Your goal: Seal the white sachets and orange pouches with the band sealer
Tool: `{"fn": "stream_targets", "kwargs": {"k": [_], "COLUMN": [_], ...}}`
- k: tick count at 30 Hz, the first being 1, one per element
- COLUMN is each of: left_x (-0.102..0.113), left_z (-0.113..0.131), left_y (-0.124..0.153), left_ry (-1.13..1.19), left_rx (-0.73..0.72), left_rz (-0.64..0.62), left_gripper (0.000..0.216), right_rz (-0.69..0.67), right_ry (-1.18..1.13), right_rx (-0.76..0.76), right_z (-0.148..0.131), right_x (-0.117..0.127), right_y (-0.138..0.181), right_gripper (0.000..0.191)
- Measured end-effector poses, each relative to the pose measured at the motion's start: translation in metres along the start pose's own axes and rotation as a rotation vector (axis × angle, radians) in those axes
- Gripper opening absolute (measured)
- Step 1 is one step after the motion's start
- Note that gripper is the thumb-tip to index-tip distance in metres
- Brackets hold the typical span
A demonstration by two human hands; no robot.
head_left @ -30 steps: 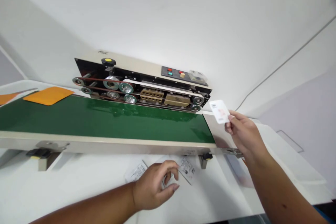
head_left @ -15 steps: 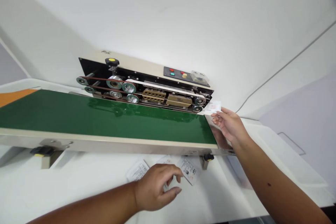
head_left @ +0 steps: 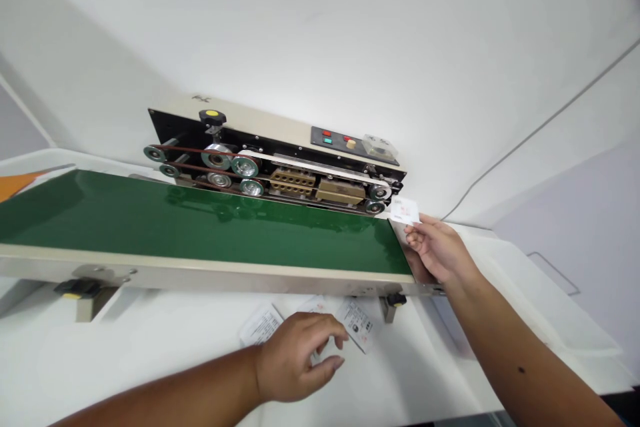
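Between the thumb and fingers of my right hand point(head_left: 440, 247) is a small white printed packet point(head_left: 404, 210). It is held at the right end of a band sealing machine point(head_left: 280, 153), beside the end rollers. My left hand point(head_left: 305, 355) hovers or rests at the front of the table, fingers curled and apart, with nothing visible between them. Several printed packets lie around it: one packet point(head_left: 261, 325) on its left, another packet point(head_left: 356, 325) just beyond its fingertips, and one partly hidden behind the hand.
A green conveyor belt point(head_left: 200, 233) runs along the machine's front. Black knobs point(head_left: 395, 300) sit on its supports. White trays point(head_left: 540, 293) stand at the right, and an orange item point(head_left: 17, 185) lies at the far left. A grey cable point(head_left: 540, 127) crosses the wall.
My right hand has shifted slightly down with the packet, whose printed face now shows more fully beside the rollers. My left hand has stayed in place.
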State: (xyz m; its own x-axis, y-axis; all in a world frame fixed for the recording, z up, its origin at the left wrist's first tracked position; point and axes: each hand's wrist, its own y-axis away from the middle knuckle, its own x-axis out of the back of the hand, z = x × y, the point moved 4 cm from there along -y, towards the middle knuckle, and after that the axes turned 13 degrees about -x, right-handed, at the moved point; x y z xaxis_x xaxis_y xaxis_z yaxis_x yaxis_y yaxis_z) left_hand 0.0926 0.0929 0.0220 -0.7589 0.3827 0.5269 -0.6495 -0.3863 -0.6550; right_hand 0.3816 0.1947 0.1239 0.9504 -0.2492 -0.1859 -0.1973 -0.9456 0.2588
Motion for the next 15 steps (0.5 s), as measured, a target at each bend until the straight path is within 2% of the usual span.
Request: {"fn": "stream_targets", "kwargs": {"k": [9,15], "left_x": [-0.001,-0.001], "left_z": [0.001,0.001], "left_y": [0.000,0.000], "left_ry": [-0.010,-0.028], "left_rx": [-0.025,-0.058], "left_rz": [-0.009,0.004], "left_gripper": [0.015,0.014], "right_rz": [-0.042,0.084], "right_ry": [-0.003,-0.031], "right_rx": [-0.033,0.112], "right_z": [0.000,-0.002], "right_x": [-0.012,0.000], "right_y": [-0.007,-0.005], "right_gripper": [0.018,0.026]}}
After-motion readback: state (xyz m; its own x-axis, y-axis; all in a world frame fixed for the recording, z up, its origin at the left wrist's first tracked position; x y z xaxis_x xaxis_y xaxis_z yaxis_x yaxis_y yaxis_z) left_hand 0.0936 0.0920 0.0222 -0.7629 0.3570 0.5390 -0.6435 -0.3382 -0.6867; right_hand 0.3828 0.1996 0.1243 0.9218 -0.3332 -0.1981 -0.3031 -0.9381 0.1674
